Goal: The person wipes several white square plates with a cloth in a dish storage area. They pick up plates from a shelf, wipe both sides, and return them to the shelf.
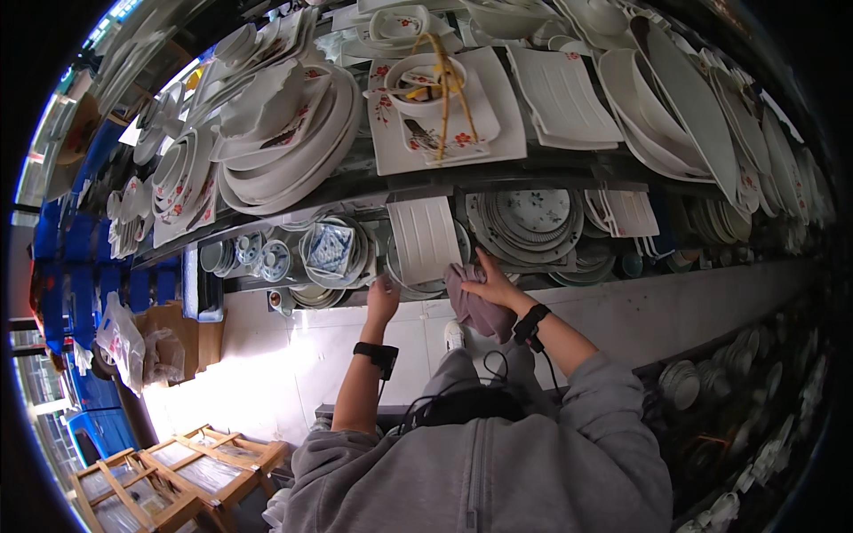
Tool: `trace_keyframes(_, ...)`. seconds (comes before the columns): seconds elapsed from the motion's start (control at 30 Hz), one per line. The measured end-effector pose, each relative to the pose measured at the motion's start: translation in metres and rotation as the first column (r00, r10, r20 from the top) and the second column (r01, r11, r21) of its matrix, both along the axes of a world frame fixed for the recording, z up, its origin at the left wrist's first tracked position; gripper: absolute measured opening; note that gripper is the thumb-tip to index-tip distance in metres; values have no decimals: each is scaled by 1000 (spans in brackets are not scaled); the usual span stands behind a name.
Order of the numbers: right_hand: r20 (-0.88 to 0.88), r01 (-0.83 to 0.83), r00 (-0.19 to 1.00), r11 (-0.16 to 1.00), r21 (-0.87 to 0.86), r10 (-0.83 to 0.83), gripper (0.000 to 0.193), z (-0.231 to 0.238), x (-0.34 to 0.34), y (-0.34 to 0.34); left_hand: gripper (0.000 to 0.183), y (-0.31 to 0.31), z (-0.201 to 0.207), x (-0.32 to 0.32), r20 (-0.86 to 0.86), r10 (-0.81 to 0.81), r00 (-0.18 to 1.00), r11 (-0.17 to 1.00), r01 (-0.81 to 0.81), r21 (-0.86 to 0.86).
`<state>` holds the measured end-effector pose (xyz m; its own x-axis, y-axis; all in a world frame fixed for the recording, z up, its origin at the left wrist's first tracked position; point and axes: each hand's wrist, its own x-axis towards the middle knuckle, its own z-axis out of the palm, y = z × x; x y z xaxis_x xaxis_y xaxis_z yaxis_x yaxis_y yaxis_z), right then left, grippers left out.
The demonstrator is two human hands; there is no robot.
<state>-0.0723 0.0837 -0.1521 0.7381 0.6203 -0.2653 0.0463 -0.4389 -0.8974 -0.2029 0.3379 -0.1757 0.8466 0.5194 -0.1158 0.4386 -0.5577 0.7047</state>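
Observation:
My right hand (494, 286) grips a bunched mauve cloth (475, 306), which hangs down from the fingers just in front of the lower shelf. Close to the cloth's left side, a ribbed white rectangular plate (425, 238) lies over round plates on that shelf. My left hand (383, 297) is closed by the near left corner of this plate. Its fingertips are too small and turned away to show what they hold, if anything. To the right of the plate stands a stack of round patterned plates (533, 218). Blue-and-white square dishes (330, 248) are stacked on its left.
Above, the upper shelf (355, 182) juts out, loaded with white platters (289, 169), a square plate (506, 107) with bowls, and leaning oval dishes (684, 107). More crockery (680, 384) fills dark shelving behind at right. Wooden crates (209, 462) and a cardboard box (182, 338) stand left.

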Motion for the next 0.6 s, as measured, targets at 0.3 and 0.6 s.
trace_keyframes(0.3, -509, 217, 841, 976, 9, -183, 85, -42, 24, 55, 39, 29, -42, 64, -146, -11, 989, 988, -11, -154)
trace_keyframes(0.6, -627, 207, 764, 978, 15, -152, 45, -19, 36, 70, 44, 30, -23, 92, -476, -66, 877, 995, 92, 32)
